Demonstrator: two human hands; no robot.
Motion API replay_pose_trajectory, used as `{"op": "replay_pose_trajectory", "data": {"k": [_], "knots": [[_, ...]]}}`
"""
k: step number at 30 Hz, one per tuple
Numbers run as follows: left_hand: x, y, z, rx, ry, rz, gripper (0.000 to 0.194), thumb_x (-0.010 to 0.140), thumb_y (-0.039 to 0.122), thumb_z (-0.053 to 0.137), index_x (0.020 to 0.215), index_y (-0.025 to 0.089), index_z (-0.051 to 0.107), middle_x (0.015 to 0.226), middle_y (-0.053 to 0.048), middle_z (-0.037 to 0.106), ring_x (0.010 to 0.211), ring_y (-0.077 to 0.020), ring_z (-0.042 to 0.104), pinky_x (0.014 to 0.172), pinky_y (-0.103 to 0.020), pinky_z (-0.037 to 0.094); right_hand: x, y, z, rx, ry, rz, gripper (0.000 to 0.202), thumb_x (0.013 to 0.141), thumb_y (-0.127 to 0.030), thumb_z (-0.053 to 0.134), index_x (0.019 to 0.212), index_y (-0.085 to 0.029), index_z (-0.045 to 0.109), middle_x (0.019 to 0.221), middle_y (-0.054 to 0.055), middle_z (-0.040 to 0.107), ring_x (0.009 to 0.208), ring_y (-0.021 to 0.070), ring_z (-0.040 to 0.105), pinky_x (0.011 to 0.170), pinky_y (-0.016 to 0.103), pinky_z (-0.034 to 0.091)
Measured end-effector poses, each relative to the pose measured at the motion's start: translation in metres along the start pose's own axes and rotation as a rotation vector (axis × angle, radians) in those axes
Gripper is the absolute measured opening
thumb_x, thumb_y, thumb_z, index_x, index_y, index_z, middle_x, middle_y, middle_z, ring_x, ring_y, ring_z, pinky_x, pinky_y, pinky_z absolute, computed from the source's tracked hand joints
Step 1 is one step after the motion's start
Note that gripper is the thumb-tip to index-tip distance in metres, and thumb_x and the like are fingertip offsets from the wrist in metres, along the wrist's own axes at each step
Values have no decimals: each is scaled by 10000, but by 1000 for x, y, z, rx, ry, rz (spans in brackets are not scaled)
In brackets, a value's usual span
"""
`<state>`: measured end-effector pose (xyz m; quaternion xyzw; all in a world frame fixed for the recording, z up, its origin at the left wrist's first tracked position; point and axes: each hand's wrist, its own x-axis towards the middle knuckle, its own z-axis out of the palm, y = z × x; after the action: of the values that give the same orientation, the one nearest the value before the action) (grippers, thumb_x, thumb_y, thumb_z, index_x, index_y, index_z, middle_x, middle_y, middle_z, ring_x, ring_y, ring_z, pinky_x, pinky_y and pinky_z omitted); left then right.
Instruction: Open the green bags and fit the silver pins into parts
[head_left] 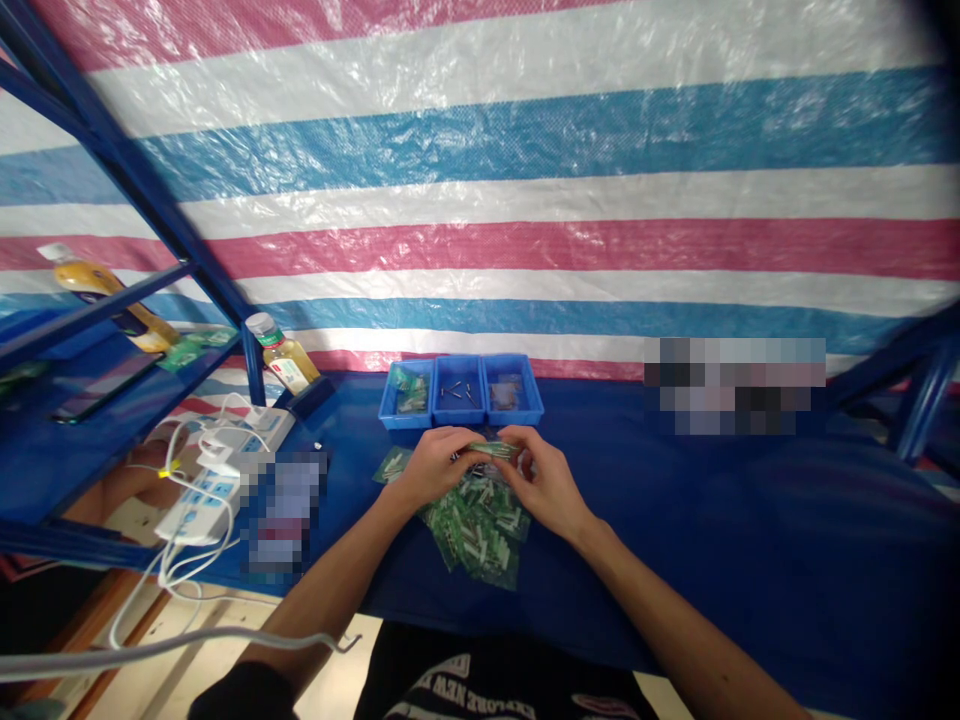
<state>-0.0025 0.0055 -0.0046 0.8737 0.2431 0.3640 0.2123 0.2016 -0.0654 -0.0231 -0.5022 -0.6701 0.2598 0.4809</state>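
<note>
Both hands meet just in front of three small blue bins, above a pile of packets. My left hand [442,465] pinches the left end of a small green-and-clear packet [493,450]. At its other end, my right hand [541,478] grips the same packet between thumb and fingers. Below them lies a heap of green-printed clear packets [480,530] with small white pieces inside. The left bin [406,421] holds green packets, the middle bin [459,413] a few metal screw-like pieces, and the right bin [516,416] small clear packets.
White power strips [196,508] with tangled cables lie at the left, beside a pixelated item [281,515]. A bottle [283,358] stands at the back left, near the blue frame [217,285]. Another pixelated patch [739,385] is at the back right of the blue table [675,520].
</note>
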Motion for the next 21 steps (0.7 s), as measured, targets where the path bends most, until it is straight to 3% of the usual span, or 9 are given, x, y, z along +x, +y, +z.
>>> {"op": "replay_pose_trajectory", "data": {"k": [3, 7, 10, 14, 17, 21], "knots": [[-2, 0, 1, 16, -16, -56, 228, 968, 362, 661, 1118, 197, 706, 956, -43, 766, 821, -165, 705, 824, -278, 550, -1, 2, 1, 9, 16, 25, 328, 941, -362, 629, 1235, -242, 548, 826, -2, 656, 606, 161, 583, 558, 283, 473], [-5, 0, 3, 1, -5, -157, 469, 961, 393, 665, 1370, 188, 563, 971, -48, 753, 725, -146, 679, 738, -263, 554, 0, 1, 1, 63, 34, 47, 384, 965, -349, 598, 1312, -242, 475, 841, -8, 645, 602, 157, 585, 577, 286, 477], [-4, 0, 3, 8, 19, -128, 311, 982, 400, 629, 1198, 177, 647, 1014, -67, 741, 766, -150, 677, 752, -266, 548, 0, 1, 1, 93, 49, 49, 401, 981, -354, 577, 1338, -237, 438, 918, 15, 664, 646, 161, 598, 582, 281, 482], [0, 2, 0, 35, -23, -56, 195, 1010, 340, 590, 957, 179, 685, 866, -48, 715, 798, -161, 654, 783, -283, 527, 1, 2, 1, 87, 66, 43, 377, 984, -347, 574, 1321, -240, 444, 955, 26, 665, 702, 166, 614, 600, 277, 487], [4, 3, -4, 57, 18, -42, 171, 1005, 320, 598, 943, 185, 682, 870, -51, 720, 824, -175, 647, 812, -311, 529, 1, 2, 1, 73, 61, 33, 354, 983, -348, 572, 1301, -240, 460, 943, 25, 664, 710, 167, 613, 605, 278, 488], [7, 2, -12, 115, 179, -109, 183, 1011, 344, 585, 1004, 196, 691, 974, -64, 742, 945, -204, 664, 905, -352, 539, 1, 1, 1, 42, 49, 25, 322, 988, -356, 557, 1276, -237, 477, 932, 26, 670, 698, 167, 614, 600, 281, 487]]}}
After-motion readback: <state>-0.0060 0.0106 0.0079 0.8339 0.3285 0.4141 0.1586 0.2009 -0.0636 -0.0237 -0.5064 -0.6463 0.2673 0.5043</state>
